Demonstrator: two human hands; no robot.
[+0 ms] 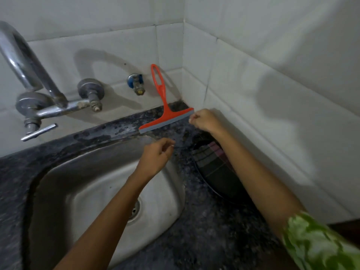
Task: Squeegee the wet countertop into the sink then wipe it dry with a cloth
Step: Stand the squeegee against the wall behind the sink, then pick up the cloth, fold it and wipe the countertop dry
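Head view, orange squeegee (166,112) unbranded, right hand (205,120) beside blade

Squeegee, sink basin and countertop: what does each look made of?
The orange T-shaped squeegee looks like moulded plastic, uniformly coloured and smooth, with a grey strip along its blade edge, probably rubber. The grey sink basin appears to be stainless steel, with a dull brushed sheen and pressed corners. The dark speckled countertop looks like polished granite or similar stone, judging by its mottled flecks.

1. My left hand (155,155) hangs forward, fingers (167,147) loosely curled, holding nothing.
2. My right hand (206,120) reaches farther, loosely fisted and empty, forearm bare below a green patterned sleeve (319,242).
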